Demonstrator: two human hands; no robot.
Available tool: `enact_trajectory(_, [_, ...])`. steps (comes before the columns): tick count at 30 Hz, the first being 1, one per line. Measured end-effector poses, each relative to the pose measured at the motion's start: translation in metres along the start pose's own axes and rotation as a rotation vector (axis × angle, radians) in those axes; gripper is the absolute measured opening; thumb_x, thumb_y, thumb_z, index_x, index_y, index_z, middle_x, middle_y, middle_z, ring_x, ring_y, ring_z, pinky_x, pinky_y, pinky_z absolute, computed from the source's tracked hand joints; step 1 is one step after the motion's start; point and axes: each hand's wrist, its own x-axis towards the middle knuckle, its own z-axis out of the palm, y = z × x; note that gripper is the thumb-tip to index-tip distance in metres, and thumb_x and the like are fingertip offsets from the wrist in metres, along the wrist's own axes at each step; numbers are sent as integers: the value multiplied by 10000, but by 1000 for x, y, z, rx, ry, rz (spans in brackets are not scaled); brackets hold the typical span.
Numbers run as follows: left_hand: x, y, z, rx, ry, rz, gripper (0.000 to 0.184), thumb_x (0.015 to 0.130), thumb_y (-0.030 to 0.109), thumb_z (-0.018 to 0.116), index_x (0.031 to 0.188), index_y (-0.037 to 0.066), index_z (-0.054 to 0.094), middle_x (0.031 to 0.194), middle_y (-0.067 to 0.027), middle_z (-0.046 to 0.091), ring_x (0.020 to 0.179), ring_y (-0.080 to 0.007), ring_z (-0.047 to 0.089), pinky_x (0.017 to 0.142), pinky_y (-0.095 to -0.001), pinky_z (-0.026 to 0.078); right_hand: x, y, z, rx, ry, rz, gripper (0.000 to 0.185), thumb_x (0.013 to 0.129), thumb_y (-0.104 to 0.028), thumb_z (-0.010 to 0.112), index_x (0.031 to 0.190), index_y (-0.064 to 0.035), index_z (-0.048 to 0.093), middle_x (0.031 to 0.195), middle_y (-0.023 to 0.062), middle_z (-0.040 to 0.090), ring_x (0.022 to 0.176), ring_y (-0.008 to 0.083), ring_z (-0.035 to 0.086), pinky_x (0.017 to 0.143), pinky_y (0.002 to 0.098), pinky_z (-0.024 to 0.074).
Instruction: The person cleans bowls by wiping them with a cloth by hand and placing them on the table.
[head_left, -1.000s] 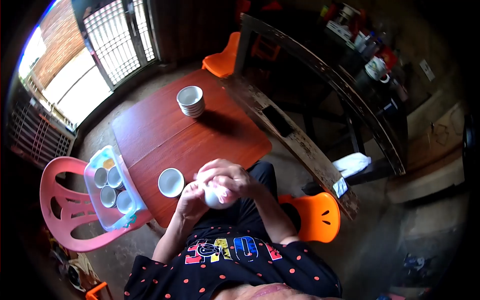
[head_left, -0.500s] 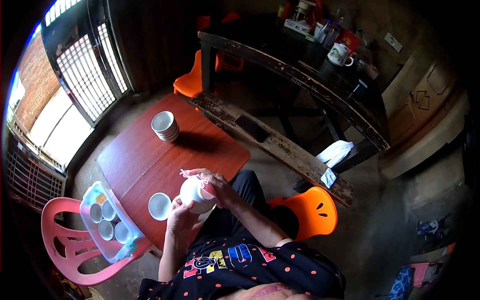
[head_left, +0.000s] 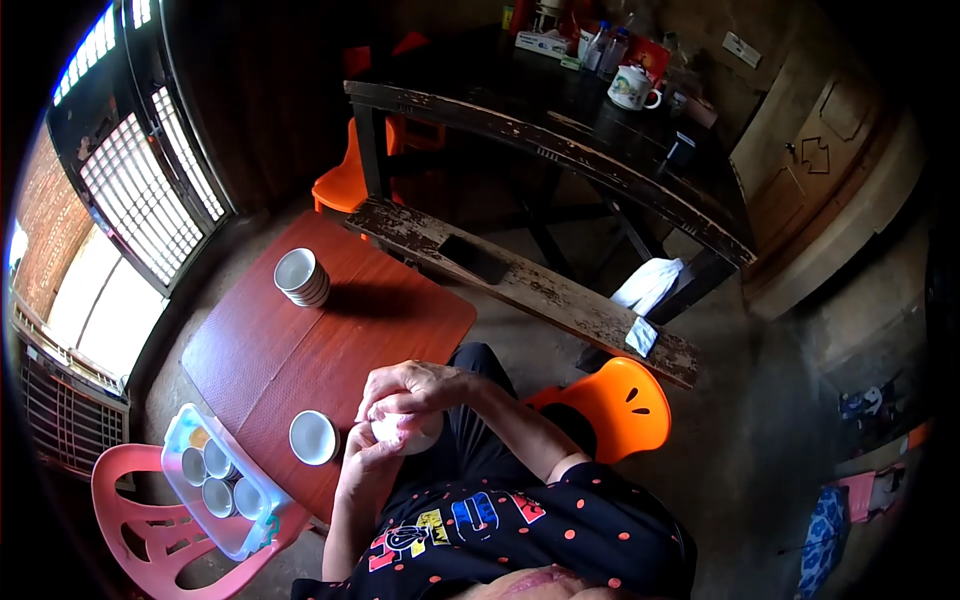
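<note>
Over my lap, a white bowl (head_left: 425, 436) is in my hands, largely covered by the fingers. My left hand (head_left: 368, 462) is closed around its lower left side. My right hand (head_left: 418, 385) bends over the top with its fingers closed on a thin pink cloth (head_left: 392, 411), pressed against the bowl; only scraps of pink show between the fingers. Just left of my hands a single white bowl (head_left: 314, 438) stands on the reddish-brown table (head_left: 240, 345). Farther back on that table is a stack of bowls (head_left: 300, 277).
A pink chair (head_left: 130, 490) at the left carries a clear plastic basket (head_left: 180, 432) with several cups. A worn wooden bench (head_left: 550, 288) runs before a dark table (head_left: 480, 105) with a teapot (head_left: 632, 88). An orange chair (head_left: 640, 405) stands right of my legs.
My right hand has moved over the top of the white bowl, and its fingers now cover the pink strings that showed before. The whole view has shifted slightly.
</note>
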Motion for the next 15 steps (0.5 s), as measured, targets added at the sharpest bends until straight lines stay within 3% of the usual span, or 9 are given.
enact_trajectory(2, [-1, 2, 5, 63, 10, 67, 428, 773, 97, 720, 1144, -45, 561, 1078, -94, 632, 995, -185, 609, 902, -313, 461, 1, 8, 6, 93, 65, -95, 420, 776, -338, 555, 1045, -41, 682, 1075, 164, 635, 1041, 265, 599, 923, 363, 448])
enact_trajectory(5, [-2, 6, 20, 125, 86, 169, 395, 813, 104, 703, 1137, -66, 554, 1061, -119, 637, 966, -182, 620, 864, -321, 488, -6, 42, 41, 173, 467, -328, 506, 869, -321, 599, 1243, -6, 466, 1249, 206, 537, 1172, 293, 534, 963, 379, 436])
enact_trajectory(6, [1, 3, 15, 142, 142, 210, 387, 823, 112, 698, 1132, -70, 553, 1041, -119, 642, 936, -181, 629, 837, -314, 501, -10, 37, 63, -106, 759, -226, 492, 900, -288, 581, 1268, -3, 422, 1276, 194, 516, 1204, 294, 512, 993, 371, 414])
enact_trajectory(7, [9, -3, 11, 187, 172, 323, 369, 845, 121, 684, 1129, -74, 551, 1011, -111, 649, 887, -164, 635, 794, -285, 512, -7, 37, 75, -236, 829, -202, 569, 893, -308, 597, 1309, 5, 369, 1319, 190, 479, 1233, 286, 483, 1012, 365, 394])
enact_trajectory(10, [11, -3, 1, 474, 296, 336, 319, 874, 95, 634, 1133, -65, 536, 982, -93, 645, 869, -128, 621, 763, -267, 507, -1, 62, 101, 1347, 725, -73, 499, 1000, -284, 389, 1412, -28, 269, 1372, 117, 425, 1261, 233, 443, 1044, 303, 347])
enact_trajectory(11, [15, -7, -3, 458, 313, 386, 318, 881, 82, 618, 1149, -58, 518, 968, -84, 641, 853, -123, 620, 745, -255, 505, 2, 54, 107, 1015, 848, -44, 498, 1029, -261, 266, 1466, -42, 173, 1459, 104, 311, 1343, 225, 340, 1098, 288, 267])
enact_trajectory(12, [14, -7, -6, 401, 299, 376, 348, 884, 77, 613, 1181, -58, 493, 1001, -98, 643, 870, -133, 627, 753, -253, 506, 3, 72, 109, 272, 898, -192, 542, 1022, -221, 318, 1485, -38, 105, 1521, 129, 183, 1413, 242, 189, 1142, 310, 171])
enact_trajectory(14, [17, -6, -9, 407, 314, 416, 374, 885, 88, 613, 1203, -58, 479, 1041, -105, 644, 880, -134, 634, 746, -248, 510, 3, 60, 112, -158, 881, -276, 582, 1000, -177, 391, 1481, -24, 101, 1547, 150, 82, 1435, 282, 83, 1161, 353, 99])
enact_trajectory(15, [19, -6, -7, 432, 303, 444, 387, 885, 101, 617, 1210, -56, 478, 1068, -105, 644, 875, -131, 641, 730, -236, 513, 2, 50, 103, -794, 887, -297, 596, 975, -155, 450, 1467, -11, 144, 1520, 193, 161, 1422, 340, 128, 1160, 395, 113])
